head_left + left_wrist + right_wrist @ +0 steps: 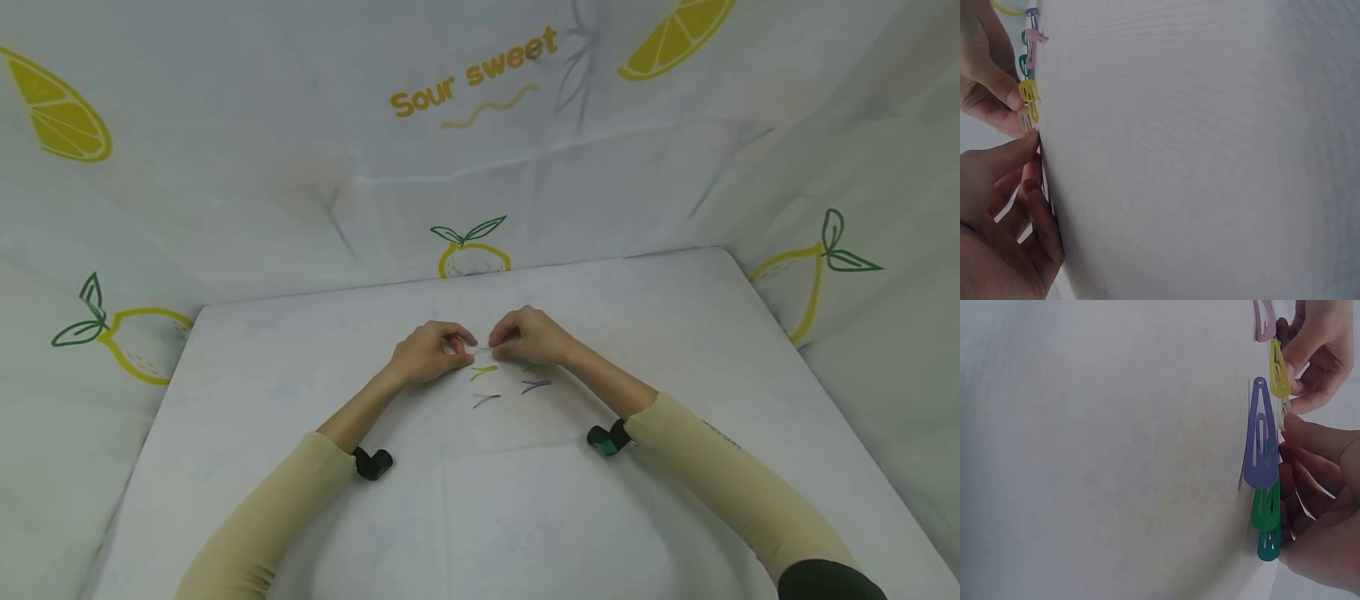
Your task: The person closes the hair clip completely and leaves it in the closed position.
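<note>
Between the fingertips of both hands is a pale, whitish snap hair clip [482, 350]. My left hand [429, 352] pinches its left end, and my right hand [534, 337] pinches the other. Just in front of it lies a yellow hair clip [483, 372], with a pink hair clip [486, 400] closer to me. A purple hair clip [536, 385] sits below the right hand. The right wrist view shows a green hair clip [1265, 509] and a teal hair clip [1269, 545] by that hand's curled fingers; from the head, the hand partly covers them.
The white-covered table [525, 517] meets a hanging white cloth [262, 217] printed with lemons at its back edge. Small black cameras are worn at the left wrist [372, 464] and the right wrist [607, 439], close over the table.
</note>
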`<state>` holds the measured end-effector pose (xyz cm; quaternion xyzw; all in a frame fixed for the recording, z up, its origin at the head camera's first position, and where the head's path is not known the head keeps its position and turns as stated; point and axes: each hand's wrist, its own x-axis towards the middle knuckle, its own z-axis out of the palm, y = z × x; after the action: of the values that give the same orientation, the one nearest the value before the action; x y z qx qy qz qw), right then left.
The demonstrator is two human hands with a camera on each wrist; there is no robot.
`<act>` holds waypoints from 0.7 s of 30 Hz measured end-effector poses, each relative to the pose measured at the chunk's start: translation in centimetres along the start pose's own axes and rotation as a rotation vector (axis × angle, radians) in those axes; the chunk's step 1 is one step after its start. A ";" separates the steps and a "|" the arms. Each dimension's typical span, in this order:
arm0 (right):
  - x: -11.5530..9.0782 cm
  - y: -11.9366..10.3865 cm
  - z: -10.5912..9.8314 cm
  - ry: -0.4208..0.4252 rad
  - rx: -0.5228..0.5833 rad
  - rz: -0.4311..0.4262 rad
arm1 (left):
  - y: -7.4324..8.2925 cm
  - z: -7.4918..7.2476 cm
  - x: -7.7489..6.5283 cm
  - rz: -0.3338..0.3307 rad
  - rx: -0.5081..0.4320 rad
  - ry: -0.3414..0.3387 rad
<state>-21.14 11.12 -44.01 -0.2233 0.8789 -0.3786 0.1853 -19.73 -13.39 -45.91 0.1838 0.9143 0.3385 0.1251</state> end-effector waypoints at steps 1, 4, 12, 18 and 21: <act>0.1 0.0 0.0 0.004 -0.002 -0.001 | 0.0 0.0 0.0 0.000 0.003 0.004; 0.3 0.1 0.1 0.016 -0.004 -0.002 | 0.0 0.1 -0.1 -0.004 0.007 0.013; 0.4 0.0 0.1 0.022 -0.015 -0.015 | 0.3 0.3 -0.4 -0.028 0.033 0.030; 0.3 -0.1 0.2 0.028 -0.017 -0.027 | 0.3 0.3 -0.5 -0.013 0.028 0.023; 0.2 -0.1 0.3 0.036 -0.008 -0.030 | 0.3 0.4 -0.5 -0.010 0.025 0.022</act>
<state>-21.15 10.75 -44.19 -0.2304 0.8802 -0.3818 0.1628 -19.01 -13.14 -45.95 0.1768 0.9208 0.3284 0.1144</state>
